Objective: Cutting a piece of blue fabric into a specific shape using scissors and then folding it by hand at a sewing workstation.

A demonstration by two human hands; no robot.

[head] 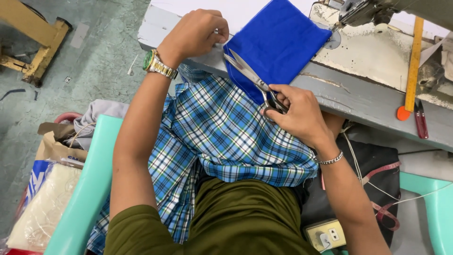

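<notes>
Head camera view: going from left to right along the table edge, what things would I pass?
Left hand pinching the cloth's edge → scissors → blue cloth → right hand on the scissor handles → yellow ruler → red-handled tool.

- Folded cloth lies on the sewing table, overhanging its near edge.
- Scissors lie across the cloth's near-left edge, held by the right hand.
- Left hand grips the cloth's left corner.
- Ruler rests on the table, right of the cloth.
- Checked fabric lies in the lap, below the table edge.
- Power strip sits at the person's right.
</notes>
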